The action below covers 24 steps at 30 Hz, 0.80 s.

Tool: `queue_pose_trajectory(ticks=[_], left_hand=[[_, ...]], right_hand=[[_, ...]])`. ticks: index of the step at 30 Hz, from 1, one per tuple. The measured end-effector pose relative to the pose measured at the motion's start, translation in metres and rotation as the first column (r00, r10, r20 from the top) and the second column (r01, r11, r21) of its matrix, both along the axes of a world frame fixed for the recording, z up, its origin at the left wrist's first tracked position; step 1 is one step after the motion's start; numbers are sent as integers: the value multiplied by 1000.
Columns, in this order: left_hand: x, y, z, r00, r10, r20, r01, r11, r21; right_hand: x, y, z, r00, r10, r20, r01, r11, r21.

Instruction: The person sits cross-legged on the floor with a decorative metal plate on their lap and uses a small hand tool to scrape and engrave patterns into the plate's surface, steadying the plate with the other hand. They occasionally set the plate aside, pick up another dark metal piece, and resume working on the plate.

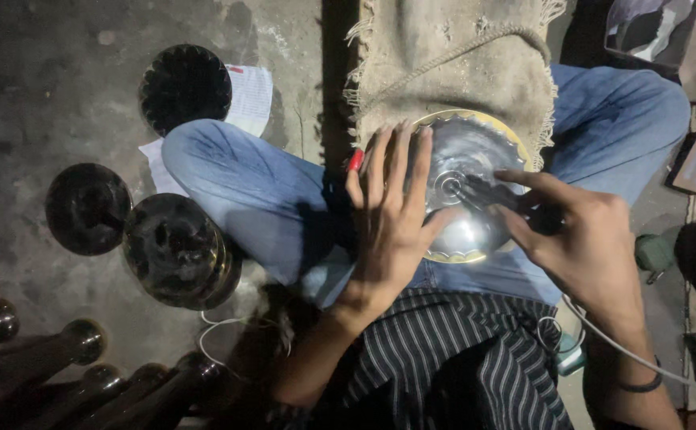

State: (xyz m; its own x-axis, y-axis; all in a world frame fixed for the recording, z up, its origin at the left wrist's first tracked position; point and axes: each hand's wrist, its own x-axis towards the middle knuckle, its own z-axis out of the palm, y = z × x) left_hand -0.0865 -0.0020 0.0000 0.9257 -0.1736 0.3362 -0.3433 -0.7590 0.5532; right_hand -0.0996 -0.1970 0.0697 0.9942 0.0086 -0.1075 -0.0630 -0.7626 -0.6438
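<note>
Head view: we see the metal plate [467, 171] resting on burlap [451, 64] across the lap. Our left hand [392, 215] lies flat, fingers spread, on the plate's left rim. Our right hand [587, 239] grips a dark tool [487, 193], tip at the plate's centre. White paper [248, 99] lies on the floor beside dark round dishes [174, 248].

The left hand [388, 215] lies flat with its fingers spread wide and pointing up. The right hand [579, 239] is curled, with its first finger stretched out straight toward the left. Both arms are bent close together.
</note>
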Motion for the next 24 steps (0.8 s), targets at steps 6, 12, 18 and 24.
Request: queue_pose_trajectory(ticks=[6,12,18,24], left_hand=[[-2,-9,-7,996,86,-25,-85,995,44],[-2,-8,-6,995,94,-28,-95,995,-14],[0,-7,-9,999,45,2,-45,996,-78],[1,-8,-8,1000,25,-11,-26,990,-136]], right_hand=[[1,3,-3,995,87,50,-75,975,-209],[5,0,-5,987,147,63,-133,974,-186],[10,-1,-1,972,227,67,-215,964,-158],[14,0,4,974,224,-37,-227,955,-191]])
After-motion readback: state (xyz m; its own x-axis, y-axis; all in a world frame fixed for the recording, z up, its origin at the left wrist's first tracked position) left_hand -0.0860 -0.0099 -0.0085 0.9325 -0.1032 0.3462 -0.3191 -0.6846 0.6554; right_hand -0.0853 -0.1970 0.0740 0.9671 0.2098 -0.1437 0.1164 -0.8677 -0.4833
